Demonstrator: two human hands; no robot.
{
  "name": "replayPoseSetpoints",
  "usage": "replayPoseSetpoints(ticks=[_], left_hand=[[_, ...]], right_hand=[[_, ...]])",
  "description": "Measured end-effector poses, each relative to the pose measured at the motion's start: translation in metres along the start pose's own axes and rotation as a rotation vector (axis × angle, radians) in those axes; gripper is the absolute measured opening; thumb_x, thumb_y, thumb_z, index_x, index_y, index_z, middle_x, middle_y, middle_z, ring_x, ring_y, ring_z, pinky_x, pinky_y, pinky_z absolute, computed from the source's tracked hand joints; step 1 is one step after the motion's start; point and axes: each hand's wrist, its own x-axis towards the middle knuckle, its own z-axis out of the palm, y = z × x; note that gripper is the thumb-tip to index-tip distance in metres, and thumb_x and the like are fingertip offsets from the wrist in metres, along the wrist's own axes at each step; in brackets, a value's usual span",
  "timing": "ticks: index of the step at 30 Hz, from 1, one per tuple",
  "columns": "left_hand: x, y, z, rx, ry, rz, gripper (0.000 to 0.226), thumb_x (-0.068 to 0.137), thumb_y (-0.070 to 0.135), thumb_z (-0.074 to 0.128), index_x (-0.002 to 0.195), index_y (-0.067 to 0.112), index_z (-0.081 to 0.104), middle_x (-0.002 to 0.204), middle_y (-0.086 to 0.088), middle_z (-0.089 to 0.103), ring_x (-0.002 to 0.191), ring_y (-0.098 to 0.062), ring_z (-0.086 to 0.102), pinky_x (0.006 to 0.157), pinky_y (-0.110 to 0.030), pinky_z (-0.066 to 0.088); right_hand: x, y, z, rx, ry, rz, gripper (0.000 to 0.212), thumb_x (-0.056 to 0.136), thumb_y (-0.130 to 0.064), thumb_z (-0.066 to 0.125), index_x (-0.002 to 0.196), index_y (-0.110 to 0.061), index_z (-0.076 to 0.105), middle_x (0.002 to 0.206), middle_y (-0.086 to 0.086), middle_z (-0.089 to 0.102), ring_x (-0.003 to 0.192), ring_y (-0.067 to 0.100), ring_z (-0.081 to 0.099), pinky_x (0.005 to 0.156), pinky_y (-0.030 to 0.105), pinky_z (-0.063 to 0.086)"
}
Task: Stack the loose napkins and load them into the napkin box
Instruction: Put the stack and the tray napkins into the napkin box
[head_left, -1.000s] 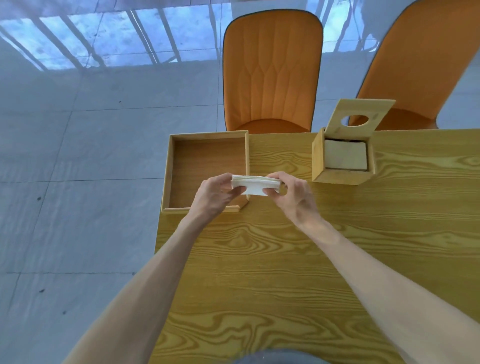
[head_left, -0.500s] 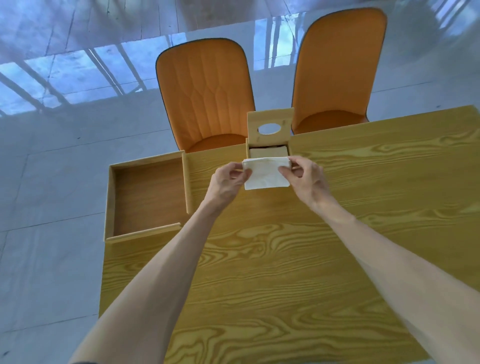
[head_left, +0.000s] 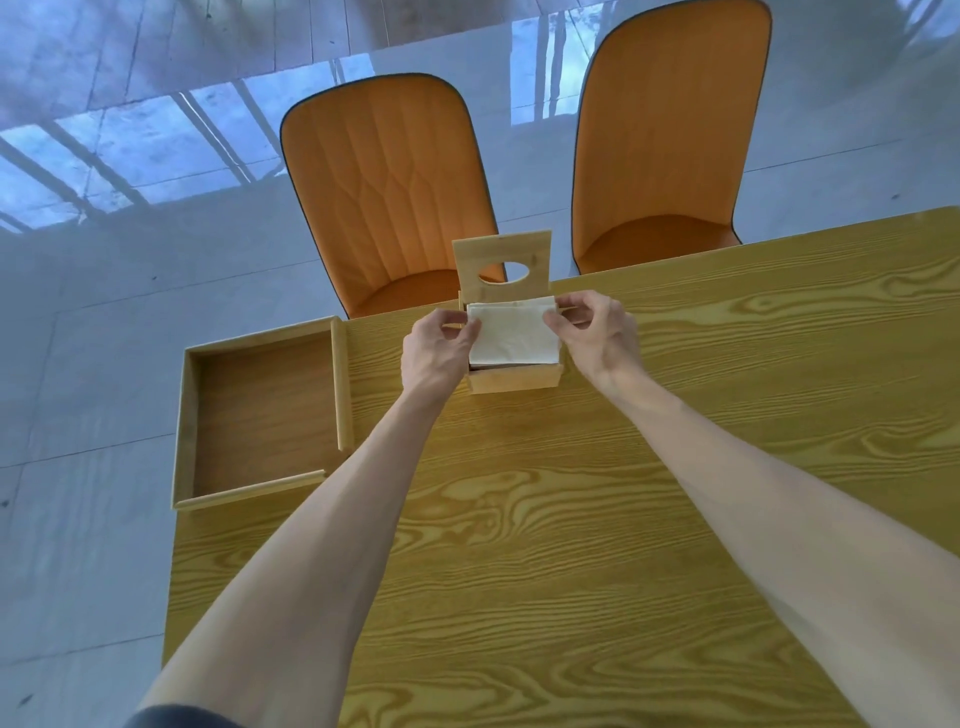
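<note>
From the head view, I have the stack of napkins (head_left: 513, 335) pinched at both ends: my left hand (head_left: 435, 349) is clamped on its left edge, my right hand (head_left: 597, 332) on its right edge, thumbs on top. The stack sits flat between my hands, right over the open mouth of the napkin box (head_left: 514, 378), whose front wall shows just below the napkins on my side. The box's lid (head_left: 503, 265), with its oval hole, stands tilted up just beyond my fingertips. Off to the left of my left hand lies the wooden tray (head_left: 262, 410), with nothing in it that I can see, on the worktop (head_left: 623, 519).

I judge I'm at the loading step: stacking looks done, and the pile is lined up with the opening. Whether its underside already touches anything inside, I cannot tell. Next I need to lower it squarely, keeping the edges inside the walls, then let go with both hands.
</note>
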Motion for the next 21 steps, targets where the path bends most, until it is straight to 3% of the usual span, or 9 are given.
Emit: replayPoseSetpoints(ticks=[4,8,13,17,21], left_hand=[[0.005,0.001,0.004,0.099,0.047,-0.030,0.029,0.089,0.042,0.066,0.108,0.021,0.070,0.101,0.003,0.075,0.089,-0.017,0.070,0.083,-0.039,0.058],[0.008,0.004,0.008,0.192,0.090,-0.025,0.029,0.089,0.042,0.064,0.109,0.022,0.072,0.103,0.005,0.074,0.091,-0.017,0.068,0.078,-0.036,0.057],[0.011,0.003,0.013,0.282,0.127,-0.006,0.023,0.089,0.040,0.063,0.105,0.025,0.070,0.096,0.006,0.071,0.090,-0.017,0.066,0.065,-0.029,0.045],[0.013,-0.002,0.016,0.279,0.138,-0.011,0.033,0.087,0.036,0.069,0.113,0.021,0.055,0.087,0.008,0.064,0.087,-0.020,0.064,0.067,-0.035,0.049],[0.017,-0.004,0.014,0.297,0.091,-0.014,0.041,0.088,0.036,0.069,0.121,0.022,0.051,0.092,0.007,0.063,0.093,-0.022,0.064,0.071,-0.036,0.050]], right_hand=[[0.010,0.004,0.011,-0.041,0.005,-0.004,0.033,0.092,-0.030,0.068,0.118,-0.009,0.068,0.107,0.004,0.073,0.089,0.013,0.066,0.073,0.018,0.050],[0.015,0.006,0.020,-0.097,0.051,-0.012,0.029,0.092,-0.030,0.068,0.114,-0.011,0.070,0.104,0.002,0.075,0.090,0.016,0.069,0.077,0.030,0.058],[0.020,0.009,0.029,-0.188,0.081,-0.010,0.024,0.090,-0.029,0.070,0.110,-0.015,0.070,0.100,0.002,0.074,0.086,0.016,0.066,0.070,0.027,0.054],[0.023,0.015,0.031,-0.182,0.100,0.037,0.031,0.088,-0.031,0.071,0.115,-0.018,0.062,0.098,-0.001,0.067,0.083,0.015,0.062,0.065,0.025,0.048],[0.024,0.017,0.027,-0.142,0.050,0.053,0.037,0.086,-0.036,0.073,0.117,-0.019,0.059,0.101,-0.003,0.066,0.087,0.015,0.063,0.073,0.031,0.054]])
